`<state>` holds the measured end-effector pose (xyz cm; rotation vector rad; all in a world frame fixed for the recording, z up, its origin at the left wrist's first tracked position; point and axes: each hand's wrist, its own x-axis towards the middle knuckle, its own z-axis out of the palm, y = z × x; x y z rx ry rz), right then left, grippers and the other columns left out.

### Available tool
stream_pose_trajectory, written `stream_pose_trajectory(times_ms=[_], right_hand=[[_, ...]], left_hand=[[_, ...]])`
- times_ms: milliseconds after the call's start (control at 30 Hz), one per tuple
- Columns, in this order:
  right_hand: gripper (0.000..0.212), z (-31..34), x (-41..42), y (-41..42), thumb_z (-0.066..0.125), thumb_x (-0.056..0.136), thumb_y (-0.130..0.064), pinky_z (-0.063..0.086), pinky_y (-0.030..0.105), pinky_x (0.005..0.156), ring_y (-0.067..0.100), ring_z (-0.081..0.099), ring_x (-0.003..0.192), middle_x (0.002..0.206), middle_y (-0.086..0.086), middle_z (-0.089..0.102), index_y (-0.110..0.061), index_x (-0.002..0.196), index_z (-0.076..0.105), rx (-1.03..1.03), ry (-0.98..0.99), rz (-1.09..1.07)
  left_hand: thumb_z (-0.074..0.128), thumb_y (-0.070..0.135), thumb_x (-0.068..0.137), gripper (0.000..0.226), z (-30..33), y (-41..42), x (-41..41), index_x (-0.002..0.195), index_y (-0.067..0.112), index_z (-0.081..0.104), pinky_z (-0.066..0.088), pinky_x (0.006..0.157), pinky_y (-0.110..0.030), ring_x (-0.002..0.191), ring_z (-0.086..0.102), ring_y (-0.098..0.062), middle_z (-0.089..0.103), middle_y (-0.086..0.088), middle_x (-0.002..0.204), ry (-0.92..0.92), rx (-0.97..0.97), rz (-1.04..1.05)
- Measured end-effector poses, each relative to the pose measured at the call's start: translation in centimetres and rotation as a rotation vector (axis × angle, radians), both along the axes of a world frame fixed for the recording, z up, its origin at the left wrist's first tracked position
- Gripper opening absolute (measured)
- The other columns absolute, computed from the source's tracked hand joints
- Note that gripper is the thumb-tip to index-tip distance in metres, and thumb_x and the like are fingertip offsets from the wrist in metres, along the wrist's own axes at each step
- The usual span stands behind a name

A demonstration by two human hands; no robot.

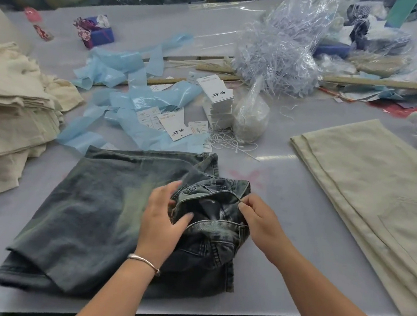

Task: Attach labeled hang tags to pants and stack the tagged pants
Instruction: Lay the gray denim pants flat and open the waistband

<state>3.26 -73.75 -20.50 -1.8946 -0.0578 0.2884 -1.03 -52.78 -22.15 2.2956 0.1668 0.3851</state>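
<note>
Lying folded at the near edge of the grey table, a pair of dark washed jeans is being handled at its bunched waistband, which is turned up on the right end of the fold. The waistband's left side is gripped by the left hand, fingers curled over the denim and thumb pressed into it; a metal bangle is worn at that wrist. A thin edge of the waistband is pinched between thumb and forefinger of the right hand. Farther off, a stack of white hang tags stands beside loose strings. Cream pants are piled at left; beige pants lie flat at right.
</note>
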Motion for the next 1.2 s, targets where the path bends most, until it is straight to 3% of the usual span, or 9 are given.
stream_pose_trajectory(times_ms=[100,200,300,400,500,700,867,1000,1200], right_hand=[[0.018,-0.3,0.4,0.2,0.058,0.091,-0.009,0.033,0.028,0.063,0.013,0.037,0.064,0.069,-0.002,0.043,-0.014,0.078,0.045,-0.065,-0.009,0.097],[0.025,-0.7,0.7,0.7,0.071,0.083,-0.027,0.039,0.033,0.065,0.013,0.044,0.066,0.072,-0.005,0.049,-0.022,0.081,0.047,-0.166,-0.072,0.138],[0.025,-0.8,1.6,1.0,0.074,0.080,-0.034,0.041,0.029,0.063,0.008,0.050,0.064,0.071,-0.008,0.053,-0.031,0.095,0.054,-0.220,-0.135,0.115],[0.005,-0.4,2.4,1.5,0.068,0.084,-0.031,0.048,0.037,0.062,0.012,0.056,0.061,0.064,-0.002,0.062,-0.026,0.084,0.070,-0.279,-0.166,0.207],[0.015,-0.3,2.8,1.9,0.066,0.086,-0.028,0.050,0.039,0.069,0.017,0.059,0.072,0.073,0.001,0.067,-0.016,0.080,0.073,-0.290,-0.191,0.232],[0.013,-0.2,2.5,2.2,0.069,0.085,-0.020,0.044,0.029,0.063,0.003,0.056,0.062,0.065,-0.004,0.065,-0.017,0.073,0.071,-0.122,-0.226,0.145],[0.012,0.4,1.8,2.5,0.069,0.083,-0.017,0.046,0.029,0.059,0.001,0.056,0.058,0.063,-0.006,0.066,-0.017,0.071,0.071,-0.028,-0.240,0.160],[0.011,0.8,1.8,2.3,0.071,0.082,-0.017,0.045,0.025,0.061,0.002,0.057,0.063,0.064,-0.011,0.064,-0.023,0.074,0.073,-0.090,-0.268,0.212],[0.015,1.3,2.0,2.3,0.066,0.086,-0.013,0.040,0.028,0.056,0.004,0.050,0.055,0.058,-0.007,0.059,-0.014,0.071,0.068,-0.030,-0.185,0.269]], left_hand=[[0.076,0.016,0.080,0.035,0.8,-0.3,0.8,0.114,0.023,0.069,0.037,0.103,-0.023,0.114,0.051,-0.010,0.057,0.007,0.124,-0.019,0.134,-0.120],[0.072,0.012,0.084,0.011,1.3,-0.6,1.5,0.094,0.017,0.074,0.046,0.088,-0.034,0.092,0.057,-0.013,0.064,0.014,0.092,-0.021,0.136,-0.083],[0.068,0.017,0.088,0.009,1.6,-0.8,1.6,0.091,0.025,0.069,0.047,0.074,-0.030,0.080,0.058,-0.009,0.061,0.019,0.076,0.014,0.094,-0.041],[0.062,0.000,0.083,0.028,1.8,-1.2,1.3,0.080,0.024,0.050,0.048,0.068,-0.025,0.078,0.060,-0.006,0.065,0.017,0.086,-0.037,0.023,-0.030],[0.051,-0.019,0.071,0.041,2.0,-1.4,0.9,0.067,0.021,0.045,0.046,0.067,-0.024,0.090,0.059,-0.012,0.061,0.009,0.101,-0.103,0.058,-0.071],[0.067,0.012,0.081,0.009,1.5,-1.2,0.6,0.082,0.016,0.076,0.041,0.091,-0.024,0.106,0.052,-0.009,0.051,0.009,0.119,0.145,0.105,0.101],[0.068,0.022,0.088,0.032,2.4,-2.2,1.0,0.078,-0.008,0.070,0.046,0.083,-0.031,0.094,0.062,-0.017,0.069,-0.007,0.099,0.375,-0.495,0.204],[0.064,0.019,0.082,0.017,3.7,-2.4,0.7,0.078,0.009,0.077,0.052,0.058,-0.018,0.072,0.070,-0.015,0.075,-0.010,0.083,0.438,-1.096,0.153],[0.074,0.017,0.072,0.014,4.2,-2.6,0.3,0.078,0.005,0.077,0.055,0.061,-0.022,0.076,0.072,-0.020,0.075,-0.016,0.087,0.450,-1.076,0.107]])
